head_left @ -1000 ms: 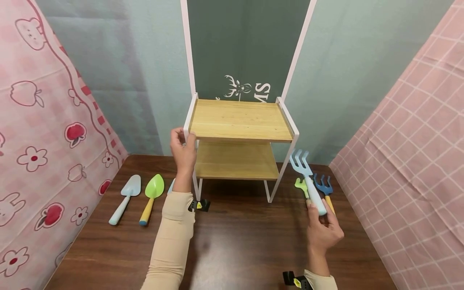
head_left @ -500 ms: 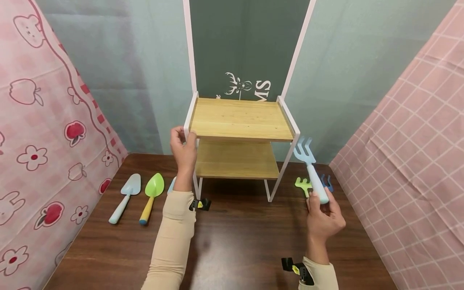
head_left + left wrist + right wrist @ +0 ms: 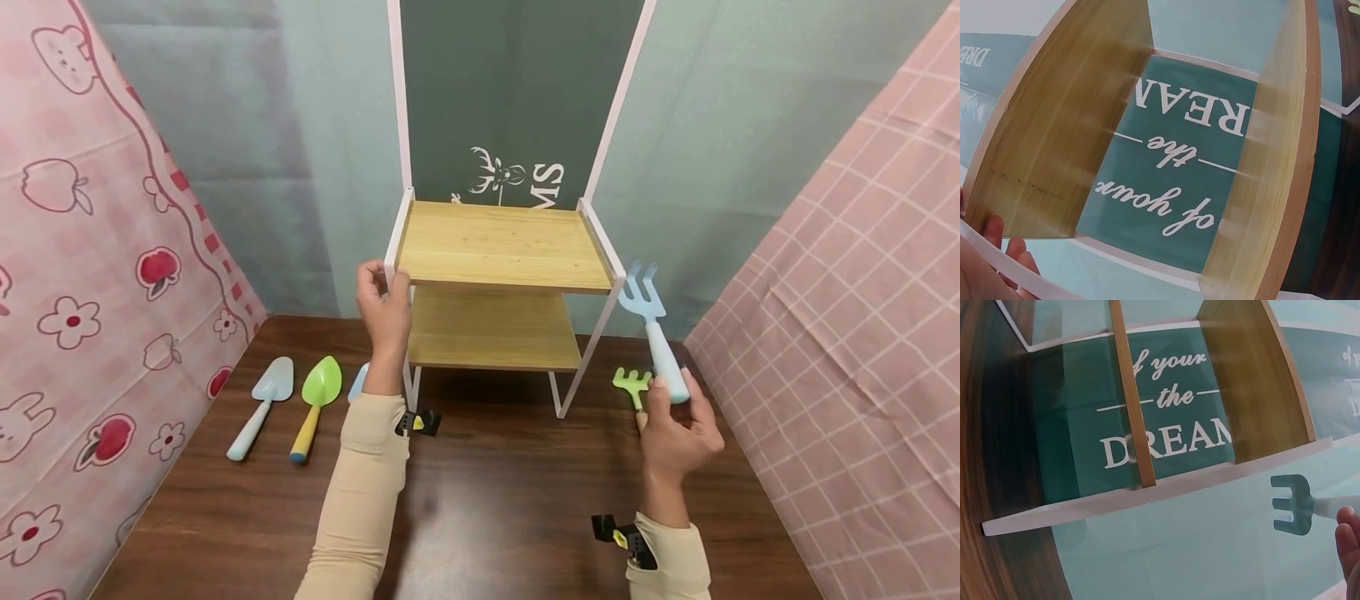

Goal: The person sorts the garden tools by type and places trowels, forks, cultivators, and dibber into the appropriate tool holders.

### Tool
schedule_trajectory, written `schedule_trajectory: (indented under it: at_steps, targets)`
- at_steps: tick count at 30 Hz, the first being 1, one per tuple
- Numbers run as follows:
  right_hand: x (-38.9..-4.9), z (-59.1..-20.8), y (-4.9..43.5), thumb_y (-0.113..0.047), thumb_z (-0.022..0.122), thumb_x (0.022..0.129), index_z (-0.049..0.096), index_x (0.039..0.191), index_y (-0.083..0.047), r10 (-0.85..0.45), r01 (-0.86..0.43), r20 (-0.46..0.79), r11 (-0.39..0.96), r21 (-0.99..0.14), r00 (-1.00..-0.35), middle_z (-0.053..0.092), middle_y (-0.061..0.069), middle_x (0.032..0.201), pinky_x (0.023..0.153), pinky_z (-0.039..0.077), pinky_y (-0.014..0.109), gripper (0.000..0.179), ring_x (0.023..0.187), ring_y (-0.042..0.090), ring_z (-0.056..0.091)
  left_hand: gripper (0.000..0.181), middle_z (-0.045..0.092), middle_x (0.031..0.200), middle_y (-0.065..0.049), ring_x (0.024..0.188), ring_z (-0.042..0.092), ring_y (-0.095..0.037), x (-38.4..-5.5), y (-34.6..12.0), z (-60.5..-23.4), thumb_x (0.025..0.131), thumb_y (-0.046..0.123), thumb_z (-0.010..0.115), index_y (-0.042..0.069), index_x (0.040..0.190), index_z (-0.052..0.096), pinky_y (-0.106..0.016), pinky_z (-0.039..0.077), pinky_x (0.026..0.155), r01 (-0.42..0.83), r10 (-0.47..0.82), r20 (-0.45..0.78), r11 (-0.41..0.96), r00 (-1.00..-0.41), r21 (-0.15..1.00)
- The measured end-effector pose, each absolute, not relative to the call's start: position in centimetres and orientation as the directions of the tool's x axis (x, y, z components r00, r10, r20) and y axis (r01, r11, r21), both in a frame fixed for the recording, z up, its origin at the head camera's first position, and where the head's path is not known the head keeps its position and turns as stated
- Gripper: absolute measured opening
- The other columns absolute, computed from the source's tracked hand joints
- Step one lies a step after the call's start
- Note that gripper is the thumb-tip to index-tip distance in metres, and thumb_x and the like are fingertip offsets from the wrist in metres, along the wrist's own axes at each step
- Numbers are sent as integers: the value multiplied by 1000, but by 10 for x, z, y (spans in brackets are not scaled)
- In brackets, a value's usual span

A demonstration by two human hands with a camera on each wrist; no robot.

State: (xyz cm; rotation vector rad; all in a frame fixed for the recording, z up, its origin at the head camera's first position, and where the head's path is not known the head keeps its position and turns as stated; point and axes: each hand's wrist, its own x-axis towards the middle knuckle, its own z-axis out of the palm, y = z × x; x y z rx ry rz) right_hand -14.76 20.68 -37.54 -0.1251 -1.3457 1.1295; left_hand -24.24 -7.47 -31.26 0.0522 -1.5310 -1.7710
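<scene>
A two-tier shelf rack (image 3: 510,246) with wooden boards and a white frame stands at the back of the table. My left hand (image 3: 386,321) grips its front left upper corner, and the left wrist view shows fingertips (image 3: 994,228) by the upper board. At the right, my right hand (image 3: 678,437) holds a light blue garden hand fork (image 3: 655,329) by the end of its handle. The fork is raised, tines up, beside the rack's right side. Below it a green hand rake (image 3: 632,385) lies on the table, its handle partly hidden by the right hand.
On the table's left lie a pale blue trowel (image 3: 262,400) and a green trowel (image 3: 318,396) with a yellow handle. Another blue tool (image 3: 359,383) is mostly covered by the left arm. Fabric curtains (image 3: 832,292) hang around the table (image 3: 495,517).
My right hand has moved up and slightly right, raising the garden fork away from the rake. The dark blue fork behind is now almost hidden. My left hand stays on the rack.
</scene>
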Motion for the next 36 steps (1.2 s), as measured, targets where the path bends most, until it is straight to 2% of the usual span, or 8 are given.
schedule_trajectory:
  at_steps: [3, 6, 11, 15, 21, 26, 31, 36]
  targets:
    - [-152, -373, 208, 3, 68, 69, 70, 94, 9, 698, -568, 696, 508, -647, -167, 65, 2, 77, 55, 41, 14, 25, 55, 0, 51, 9, 44, 73, -1, 69, 44, -12, -242, -74, -312, 78, -4, 52, -1, 85, 48, -28, 36, 64, 515, -565, 439, 29, -698, 857]
    - [-157, -372, 210, 4, 68, 68, 70, 92, 10, 706, -610, 691, 480, -630, -157, 66, 7, 77, 57, 43, 15, 25, 56, 3, 54, 9, 44, 73, -1, 68, 43, -11, -242, -73, -312, 78, -5, 51, -1, 86, 48, -26, 35, 62, 513, -566, 437, 28, -700, 858]
    - [-165, -368, 214, 6, 68, 68, 70, 93, 9, 716, -667, 676, 420, -615, -172, 67, 15, 80, 59, 47, 16, 25, 59, 7, 60, 9, 44, 73, -1, 69, 44, -13, -243, -72, -314, 77, -5, 51, -3, 85, 48, -24, 35, 60, 511, -571, 432, 24, -698, 859]
    - [-170, -363, 216, 5, 67, 69, 70, 95, 7, 727, -679, 662, 395, -619, -181, 67, 13, 80, 57, 47, 17, 26, 58, 7, 60, 9, 45, 74, -2, 69, 44, -12, -244, -71, -314, 77, -5, 51, -1, 85, 48, -24, 36, 60, 510, -570, 427, 15, -702, 860]
    - [-180, -357, 217, 7, 66, 69, 68, 95, 11, 737, -750, 646, 312, -584, -196, 67, 16, 79, 58, 50, 19, 26, 60, 11, 63, 10, 45, 74, -1, 70, 44, -12, -245, -70, -314, 78, -4, 52, 1, 85, 48, -25, 36, 61, 509, -572, 423, 13, -702, 861]
    - [-186, -349, 214, 8, 65, 69, 68, 96, 12, 724, -773, 665, 310, -554, -186, 66, 19, 79, 58, 50, 20, 27, 60, 12, 64, 9, 45, 74, -1, 70, 44, -13, -246, -69, -314, 77, -4, 52, 0, 85, 48, -25, 36, 64, 505, -582, 425, 27, -694, 863]
    - [-190, -339, 209, 6, 67, 69, 69, 96, 9, 708, -758, 683, 344, -554, -178, 67, 17, 79, 58, 50, 19, 27, 60, 10, 63, 10, 45, 73, 0, 68, 44, -10, -249, -69, -316, 77, -4, 52, 0, 85, 48, -24, 36, 61, 513, -584, 421, 8, -695, 858]
    - [-193, -329, 203, 4, 68, 69, 70, 95, 8, 687, -760, 704, 358, -542, -179, 66, 20, 81, 58, 49, 18, 26, 61, 10, 64, 12, 45, 74, 0, 69, 44, -11, -268, -73, -332, 77, -3, 53, 2, 87, 49, -25, 36, 59, 513, -585, 419, 6, -694, 858]
